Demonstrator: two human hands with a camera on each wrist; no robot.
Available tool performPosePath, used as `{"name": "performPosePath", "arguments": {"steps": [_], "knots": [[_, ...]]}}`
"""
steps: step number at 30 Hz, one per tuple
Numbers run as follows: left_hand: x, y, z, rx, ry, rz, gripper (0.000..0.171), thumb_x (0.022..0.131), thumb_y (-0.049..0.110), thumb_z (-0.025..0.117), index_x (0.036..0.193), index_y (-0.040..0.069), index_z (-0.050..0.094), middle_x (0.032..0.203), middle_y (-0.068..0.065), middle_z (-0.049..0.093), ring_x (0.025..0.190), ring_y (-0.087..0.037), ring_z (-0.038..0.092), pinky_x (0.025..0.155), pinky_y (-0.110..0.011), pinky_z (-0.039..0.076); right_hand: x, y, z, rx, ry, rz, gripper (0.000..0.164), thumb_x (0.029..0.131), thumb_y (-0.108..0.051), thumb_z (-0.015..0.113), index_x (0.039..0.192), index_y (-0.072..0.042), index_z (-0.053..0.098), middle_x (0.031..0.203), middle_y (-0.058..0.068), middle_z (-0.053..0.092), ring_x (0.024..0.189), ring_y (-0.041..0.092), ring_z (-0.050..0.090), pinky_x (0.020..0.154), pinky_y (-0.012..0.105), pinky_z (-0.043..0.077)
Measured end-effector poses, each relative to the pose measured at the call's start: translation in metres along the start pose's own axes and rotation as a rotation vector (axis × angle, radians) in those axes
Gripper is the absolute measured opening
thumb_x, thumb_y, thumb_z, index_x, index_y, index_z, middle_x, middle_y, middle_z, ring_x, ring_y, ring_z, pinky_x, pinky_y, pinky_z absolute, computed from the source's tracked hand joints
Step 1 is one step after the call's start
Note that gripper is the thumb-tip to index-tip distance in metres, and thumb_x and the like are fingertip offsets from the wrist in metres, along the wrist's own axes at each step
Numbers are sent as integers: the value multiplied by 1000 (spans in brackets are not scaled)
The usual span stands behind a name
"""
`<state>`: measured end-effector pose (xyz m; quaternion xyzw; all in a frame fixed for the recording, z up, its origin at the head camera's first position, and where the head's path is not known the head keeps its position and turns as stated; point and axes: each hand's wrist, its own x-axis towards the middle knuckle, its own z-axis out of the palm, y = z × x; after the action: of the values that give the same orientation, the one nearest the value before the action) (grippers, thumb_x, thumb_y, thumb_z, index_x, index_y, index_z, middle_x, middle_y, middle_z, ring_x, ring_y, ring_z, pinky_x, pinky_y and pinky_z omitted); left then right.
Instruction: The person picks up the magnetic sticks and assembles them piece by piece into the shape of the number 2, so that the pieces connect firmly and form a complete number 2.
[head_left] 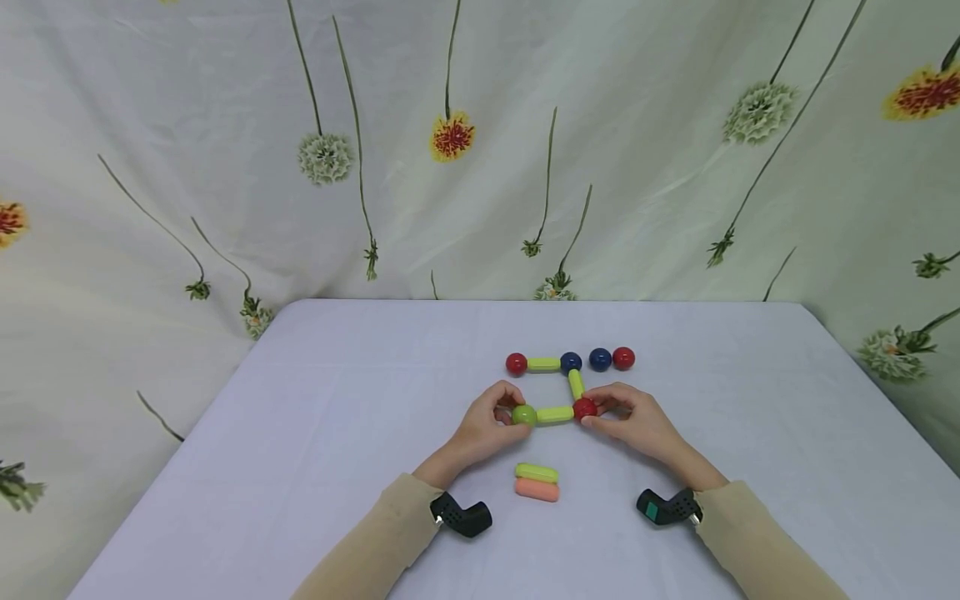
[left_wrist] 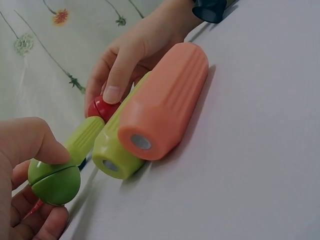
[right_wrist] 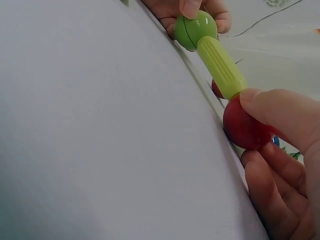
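My left hand [head_left: 489, 423] pinches a green ball [head_left: 524, 415] between thumb and fingers. A yellow-green ribbed rod [head_left: 555, 414] joins that ball to a red ball [head_left: 585, 408], which my right hand [head_left: 633, 421] grips with thumb and fingers. From the red ball a second yellow-green rod [head_left: 576, 384] runs back to a dark blue ball [head_left: 571, 362]. Another yellow-green rod [head_left: 543, 364] links the blue ball to a red ball [head_left: 516, 364] at its left. In the right wrist view the green ball [right_wrist: 195, 31] and held red ball [right_wrist: 246, 123] sit at either end of their rod.
Nearer the front lie a loose yellow-green rod [head_left: 537, 473] and an orange rod [head_left: 537, 489], side by side; their ends show metal discs in the left wrist view. A loose blue ball [head_left: 600, 359] and red ball [head_left: 624, 358] lie at the back right. White cloth covers the table [head_left: 300, 467].
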<state>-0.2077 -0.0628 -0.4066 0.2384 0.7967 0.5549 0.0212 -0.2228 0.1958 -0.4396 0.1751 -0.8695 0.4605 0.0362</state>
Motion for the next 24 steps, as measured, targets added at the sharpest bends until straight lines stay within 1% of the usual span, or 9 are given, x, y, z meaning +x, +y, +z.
{"name": "performPosePath", "arguments": {"steps": [4, 10, 13, 16, 22, 24], "knots": [[0, -1, 1, -7, 13, 0, 28, 77, -5, 66, 101, -5, 53, 100, -17, 57, 84, -30, 53, 71, -22, 43, 0, 1, 0, -6, 11, -16, 34, 80, -24, 76, 111, -14, 67, 98, -4, 64, 88, 15, 58, 74, 31, 48], [0, 0, 1, -18, 26, -6, 28, 77, -5, 66, 101, -6, 53, 102, -19, 58, 84, -33, 53, 70, -22, 43, -1, 1, 0, -29, 35, -59, 34, 79, -22, 76, 111, -15, 67, 97, -6, 64, 87, 13, 59, 75, 34, 47], [0, 0, 1, -17, 28, -3, 28, 77, -5, 66, 102, -7, 53, 103, -20, 58, 85, -33, 54, 71, -23, 44, -1, 1, 0, -41, 44, -77, 34, 79, -21, 76, 111, -14, 68, 96, -6, 64, 86, 12, 59, 74, 32, 48], [0, 0, 1, -13, 28, 0, 28, 77, -5, 67, 102, -7, 54, 104, -20, 58, 88, -30, 54, 73, -27, 46, -1, 1, 0, -56, 51, -95, 34, 79, -20, 76, 112, -14, 68, 95, -7, 63, 85, 12, 58, 72, 30, 48], [0, 0, 1, -11, 39, 19, 29, 77, -6, 67, 102, -8, 54, 105, -20, 58, 91, -29, 55, 77, -41, 49, -1, 2, -1, -86, 62, -113, 35, 80, -20, 76, 113, -14, 68, 95, -7, 63, 85, 11, 59, 72, 30, 48], [-1, 1, 1, -4, 44, 26, 29, 77, -6, 67, 103, -8, 54, 106, -20, 58, 91, -30, 55, 77, -42, 50, -1, 2, -1, -92, 66, -114, 35, 80, -20, 76, 113, -14, 68, 95, -7, 63, 84, 11, 59, 71, 30, 48]]}}
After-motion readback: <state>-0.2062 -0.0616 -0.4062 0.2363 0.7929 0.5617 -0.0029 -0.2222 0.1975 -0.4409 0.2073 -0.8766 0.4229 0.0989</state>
